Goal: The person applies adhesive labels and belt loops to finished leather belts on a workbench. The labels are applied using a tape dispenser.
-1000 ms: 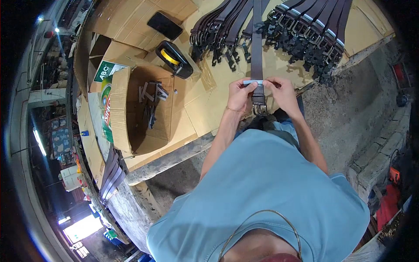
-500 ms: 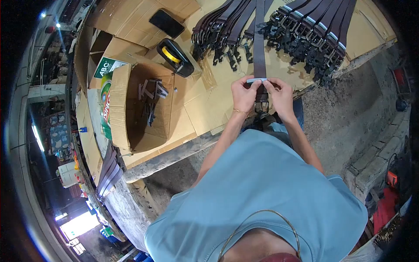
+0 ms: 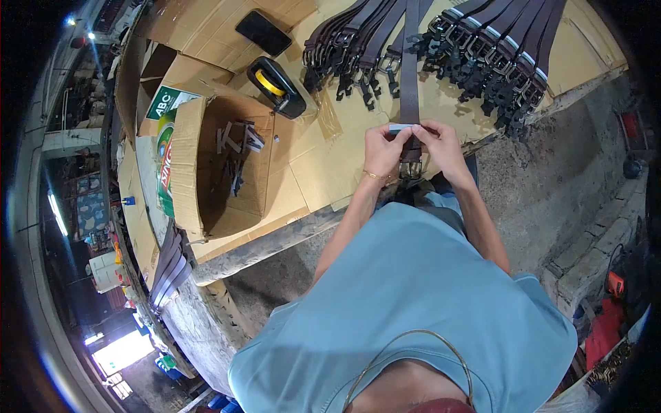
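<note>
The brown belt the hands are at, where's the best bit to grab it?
I'd pinch the brown belt by its bare strap just beyond the pale strip, coming from its right side. It looks flat and narrow there and runs straight, so thumb and finger could close across both long edges, clear of the buckle.

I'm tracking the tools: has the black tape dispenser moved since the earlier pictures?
No. Against the cardboard covering on the table, the tape dispenser shows no visible shift in any direction.

Black phone [image 3: 264, 33] on cardboard [image 3: 203, 31], tape dispenser [image 3: 295, 104] near it, lit tube light [image 3: 58, 214]
</note>
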Action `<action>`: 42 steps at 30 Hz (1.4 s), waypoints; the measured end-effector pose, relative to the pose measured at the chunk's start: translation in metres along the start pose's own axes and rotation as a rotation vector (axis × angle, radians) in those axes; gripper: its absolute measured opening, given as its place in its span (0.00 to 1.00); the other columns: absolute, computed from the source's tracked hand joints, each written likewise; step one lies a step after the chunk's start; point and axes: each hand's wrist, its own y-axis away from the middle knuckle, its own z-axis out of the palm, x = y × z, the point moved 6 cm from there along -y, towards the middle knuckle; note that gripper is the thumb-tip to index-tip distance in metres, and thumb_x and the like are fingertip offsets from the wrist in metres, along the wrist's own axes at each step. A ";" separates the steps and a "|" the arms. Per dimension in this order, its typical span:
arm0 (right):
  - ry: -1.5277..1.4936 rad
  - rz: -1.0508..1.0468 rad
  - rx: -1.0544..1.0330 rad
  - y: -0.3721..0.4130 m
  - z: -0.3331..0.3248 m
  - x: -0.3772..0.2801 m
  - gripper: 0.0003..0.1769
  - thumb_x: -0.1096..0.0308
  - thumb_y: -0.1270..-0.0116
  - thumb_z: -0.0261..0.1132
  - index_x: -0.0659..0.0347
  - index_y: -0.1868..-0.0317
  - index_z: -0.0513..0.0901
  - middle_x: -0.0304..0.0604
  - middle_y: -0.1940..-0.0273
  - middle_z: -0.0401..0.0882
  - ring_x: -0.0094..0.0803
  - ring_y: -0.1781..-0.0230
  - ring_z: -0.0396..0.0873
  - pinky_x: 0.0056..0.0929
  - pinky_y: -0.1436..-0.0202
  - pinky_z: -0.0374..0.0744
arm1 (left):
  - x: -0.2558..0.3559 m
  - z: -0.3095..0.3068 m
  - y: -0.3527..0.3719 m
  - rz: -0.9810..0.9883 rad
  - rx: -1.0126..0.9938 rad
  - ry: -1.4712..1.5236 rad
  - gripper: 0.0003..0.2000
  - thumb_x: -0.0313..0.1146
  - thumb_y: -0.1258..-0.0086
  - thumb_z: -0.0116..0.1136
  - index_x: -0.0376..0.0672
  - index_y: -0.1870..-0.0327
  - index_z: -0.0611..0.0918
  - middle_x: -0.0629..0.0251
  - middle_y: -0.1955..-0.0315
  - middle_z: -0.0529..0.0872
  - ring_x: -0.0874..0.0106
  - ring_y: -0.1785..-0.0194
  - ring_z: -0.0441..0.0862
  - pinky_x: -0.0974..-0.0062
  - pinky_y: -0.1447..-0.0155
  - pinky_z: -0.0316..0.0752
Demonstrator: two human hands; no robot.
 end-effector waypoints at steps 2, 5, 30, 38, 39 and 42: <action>0.002 -0.054 0.030 0.000 -0.002 -0.009 0.11 0.69 0.35 0.62 0.71 0.61 0.82 0.33 0.73 0.78 0.16 0.75 0.70 0.19 0.72 0.68 | -0.001 0.001 0.002 -0.028 0.005 0.186 0.07 0.27 0.37 0.61 0.30 0.66 0.83 0.66 0.73 0.84 0.80 0.73 0.78 0.80 0.69 0.74; -0.016 0.008 0.055 -0.002 -0.004 -0.004 0.11 0.69 0.35 0.62 0.72 0.62 0.82 0.34 0.73 0.79 0.16 0.74 0.70 0.19 0.71 0.69 | -0.007 0.003 0.005 -0.174 -0.034 0.344 0.08 0.26 0.37 0.61 0.30 0.63 0.80 0.64 0.68 0.83 0.79 0.68 0.78 0.80 0.65 0.74; -0.118 0.028 0.006 -0.010 -0.002 -0.008 0.10 0.71 0.36 0.63 0.72 0.61 0.82 0.39 0.67 0.82 0.20 0.68 0.76 0.20 0.62 0.74 | 0.027 -0.013 0.002 0.160 0.305 -0.159 0.07 0.25 0.45 0.67 0.34 0.67 0.82 0.63 0.73 0.85 0.79 0.75 0.77 0.80 0.71 0.73; -0.095 -0.045 0.040 -0.007 -0.003 -0.006 0.09 0.71 0.37 0.65 0.71 0.61 0.83 0.39 0.68 0.82 0.21 0.70 0.77 0.20 0.64 0.75 | 0.009 -0.012 -0.010 -0.027 0.077 0.038 0.08 0.22 0.43 0.64 0.32 0.63 0.80 0.67 0.75 0.82 0.82 0.72 0.77 0.85 0.67 0.72; -0.093 -0.044 0.040 -0.007 -0.002 -0.007 0.09 0.71 0.37 0.65 0.71 0.61 0.83 0.39 0.68 0.82 0.21 0.70 0.77 0.20 0.64 0.75 | 0.008 -0.012 -0.010 -0.028 0.077 0.040 0.08 0.22 0.43 0.64 0.32 0.63 0.80 0.67 0.75 0.82 0.82 0.72 0.77 0.85 0.67 0.72; -0.131 -0.068 0.085 -0.008 -0.003 -0.010 0.09 0.72 0.39 0.66 0.69 0.61 0.83 0.39 0.69 0.82 0.20 0.71 0.77 0.19 0.66 0.76 | 0.008 -0.010 -0.009 0.016 0.079 0.133 0.10 0.20 0.42 0.63 0.33 0.60 0.78 0.68 0.75 0.82 0.83 0.70 0.76 0.87 0.66 0.70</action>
